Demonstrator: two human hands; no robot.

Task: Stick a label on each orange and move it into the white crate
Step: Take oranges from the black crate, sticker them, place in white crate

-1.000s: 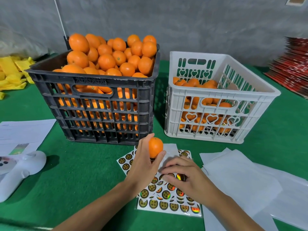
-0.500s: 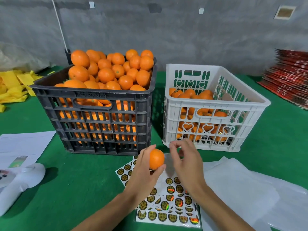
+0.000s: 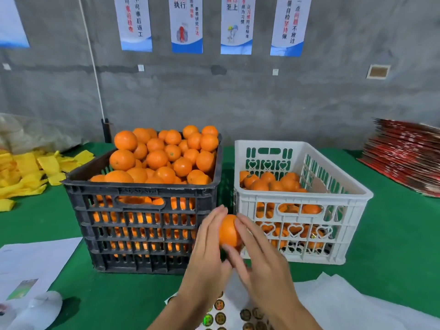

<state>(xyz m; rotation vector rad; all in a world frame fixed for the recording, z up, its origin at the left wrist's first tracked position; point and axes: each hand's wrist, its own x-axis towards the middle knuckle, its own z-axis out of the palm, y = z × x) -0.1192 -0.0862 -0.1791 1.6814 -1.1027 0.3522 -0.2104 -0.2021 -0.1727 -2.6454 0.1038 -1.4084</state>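
The orange point(image 3: 228, 231) is held up between both hands, in front of the gap between the two crates. The left hand point(image 3: 206, 253) cups it from the 9 o'clock side with fingers nearly straight; the right hand point(image 3: 258, 260) lays its fingers on the 3 o'clock side (a label under them I cannot see). At 2 o'clock stands the white crate point(image 3: 300, 201), partly filled; at 10 o'clock the black crate point(image 3: 142, 210), heaped with oranges. The sticker sheet point(image 3: 220, 313) lies at 6 o'clock on the green table point(image 3: 392, 234).

Black crate point(image 3: 142, 210) left of white crate point(image 3: 302, 225)
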